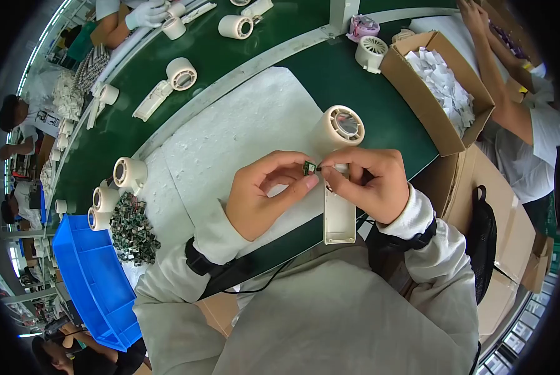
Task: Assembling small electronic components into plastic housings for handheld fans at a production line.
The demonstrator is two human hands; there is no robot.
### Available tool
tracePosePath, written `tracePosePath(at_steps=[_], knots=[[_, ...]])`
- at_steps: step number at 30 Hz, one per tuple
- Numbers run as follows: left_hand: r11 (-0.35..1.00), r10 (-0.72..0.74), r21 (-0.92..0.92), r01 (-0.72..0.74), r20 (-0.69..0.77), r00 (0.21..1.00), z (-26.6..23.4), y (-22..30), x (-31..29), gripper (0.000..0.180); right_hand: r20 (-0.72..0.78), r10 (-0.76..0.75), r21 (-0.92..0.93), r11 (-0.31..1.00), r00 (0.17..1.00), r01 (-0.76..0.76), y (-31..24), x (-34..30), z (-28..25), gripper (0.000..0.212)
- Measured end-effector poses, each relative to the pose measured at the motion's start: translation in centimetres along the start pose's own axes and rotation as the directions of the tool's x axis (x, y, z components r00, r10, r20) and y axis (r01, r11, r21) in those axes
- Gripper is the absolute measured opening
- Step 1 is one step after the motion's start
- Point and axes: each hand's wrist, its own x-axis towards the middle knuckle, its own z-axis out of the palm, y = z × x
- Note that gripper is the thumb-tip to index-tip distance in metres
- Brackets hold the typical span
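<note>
Between the thumb and fingers of my left hand (pixel 264 194) is a small green circuit board (pixel 309 167). My right hand (pixel 370 181) is closed in a pinch right beside the board, at something thin and dark too small to make out. Under my right hand lies a cream handheld fan body, its round head (pixel 342 127) just beyond my fingers and its hollow handle (pixel 340 222) pointing toward me. My right hand covers the middle of that fan. A white foam sheet (pixel 230 119) lies beneath on the green table.
A pile of small circuit boards (pixel 133 231) lies at left, by a blue bin (pixel 95 281) and several cream fan heads (pixel 130 174). Far right stands a cardboard box (pixel 411 94) of white pieces. More fan parts (pixel 180 74) lie on the green conveyor. Other people work around.
</note>
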Motion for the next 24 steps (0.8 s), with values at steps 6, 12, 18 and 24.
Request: tracePosePath(at_steps=[6, 12, 18, 24], knots=[[0.997, 0.011, -0.075, -0.014, -0.039, 0.999, 0.24, 0.46, -0.35, 0.035, 0.001, -0.111, -0.033, 0.993, 0.994, 0.111, -0.36, -0.31, 0.19, 0.012], [1.000, 0.018, -0.023, -0.019, -0.029, 0.999, -0.17, 0.37, -0.69, 0.035, 0.000, -0.111, -0.069, 0.991, 0.994, 0.111, -0.42, -0.31, 0.40, 0.012], [0.998, 0.063, -0.008, -0.063, -0.009, 0.998, 0.05, 0.12, -0.64, 0.035, -0.016, -0.085, -0.064, 0.994, 0.996, 0.084, -0.30, -0.25, 0.16, 0.011], [0.993, 0.101, -0.055, -0.101, -0.004, 0.995, 0.11, -0.05, -0.70, 0.032, -0.023, -0.053, -0.061, 0.997, 0.998, 0.052, -0.62, -0.29, -0.06, 0.011]])
